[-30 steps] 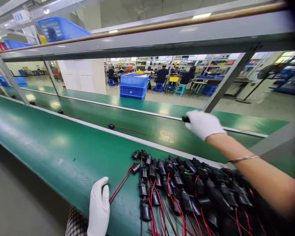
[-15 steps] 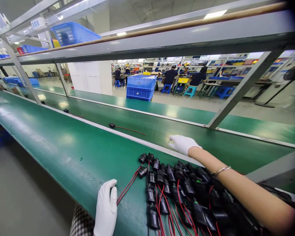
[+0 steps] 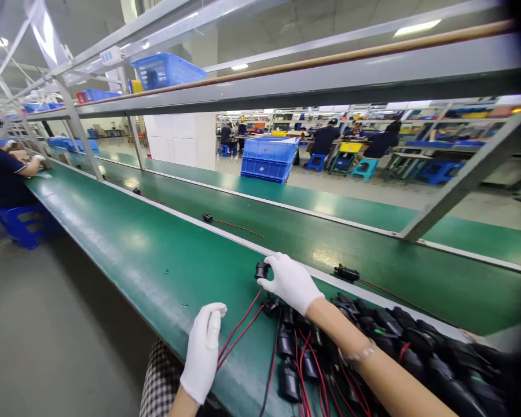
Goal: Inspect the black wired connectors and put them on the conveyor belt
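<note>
By the white-gloved right hand (image 3: 293,284), mid-frame, a black cylindrical plastic part (image 3: 261,270) is being pinched; whether anything is being held by the white-gloved left hand (image 3: 203,347), lower centre, cannot be told. Lower right, similar parts (image 3: 438,373) are crowding the green desk (image 3: 169,237).

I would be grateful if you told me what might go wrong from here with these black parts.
The red wires run toward the left hand, so they might snag on it if the black part in the right hand is lifted.

In the pile of black parts, more wires lie bunched closely together, so they could tangle, and pulling one part might drag others along.
</note>
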`<state>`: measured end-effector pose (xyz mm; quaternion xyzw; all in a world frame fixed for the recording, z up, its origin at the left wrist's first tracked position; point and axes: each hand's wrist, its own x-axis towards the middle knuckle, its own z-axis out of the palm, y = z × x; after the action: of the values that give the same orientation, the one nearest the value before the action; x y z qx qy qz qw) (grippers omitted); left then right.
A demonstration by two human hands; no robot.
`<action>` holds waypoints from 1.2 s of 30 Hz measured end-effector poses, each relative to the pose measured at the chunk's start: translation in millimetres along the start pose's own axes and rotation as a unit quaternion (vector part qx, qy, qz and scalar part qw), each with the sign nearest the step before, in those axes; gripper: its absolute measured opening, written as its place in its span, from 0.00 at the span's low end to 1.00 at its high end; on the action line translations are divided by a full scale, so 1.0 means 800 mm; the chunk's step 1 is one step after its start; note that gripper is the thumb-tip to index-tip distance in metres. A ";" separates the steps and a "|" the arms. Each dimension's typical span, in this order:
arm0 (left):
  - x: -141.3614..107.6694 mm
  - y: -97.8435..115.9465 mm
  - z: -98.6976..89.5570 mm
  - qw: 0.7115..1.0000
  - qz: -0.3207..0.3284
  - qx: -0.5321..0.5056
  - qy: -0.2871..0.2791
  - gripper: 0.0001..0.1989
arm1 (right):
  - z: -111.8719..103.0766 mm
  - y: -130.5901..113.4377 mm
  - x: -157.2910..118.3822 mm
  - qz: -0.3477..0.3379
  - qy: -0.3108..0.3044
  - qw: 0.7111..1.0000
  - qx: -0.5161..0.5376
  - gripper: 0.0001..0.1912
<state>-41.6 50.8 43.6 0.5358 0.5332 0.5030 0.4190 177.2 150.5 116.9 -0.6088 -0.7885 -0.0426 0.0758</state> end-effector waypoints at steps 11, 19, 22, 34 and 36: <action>-0.013 0.093 0.015 0.891 -0.012 -0.356 -0.281 0.19 | -0.023 -0.056 -0.110 -0.227 0.195 0.909 0.289 0.27; -0.025 0.094 0.040 0.751 -0.236 -0.566 -0.244 0.21 | -0.040 -0.068 -0.114 -0.075 -0.030 0.879 0.470 0.21; -0.026 0.096 0.043 0.703 -0.294 -0.604 -0.235 0.27 | -0.047 -0.067 -0.114 -0.060 -0.067 0.861 0.501 0.19; -0.028 0.096 0.040 0.855 -0.175 -0.453 -0.183 0.23 | -0.048 -0.052 -0.120 -0.070 0.007 0.878 0.473 0.21; -0.028 0.100 0.032 0.948 -0.056 -0.292 -0.110 0.16 | -0.044 -0.045 -0.121 -0.107 0.062 0.888 0.443 0.23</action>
<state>-2.8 24.1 116.8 0.4113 0.3424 0.5503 0.6409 168.7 43.0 135.6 -0.4202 -0.7795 0.2652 0.3815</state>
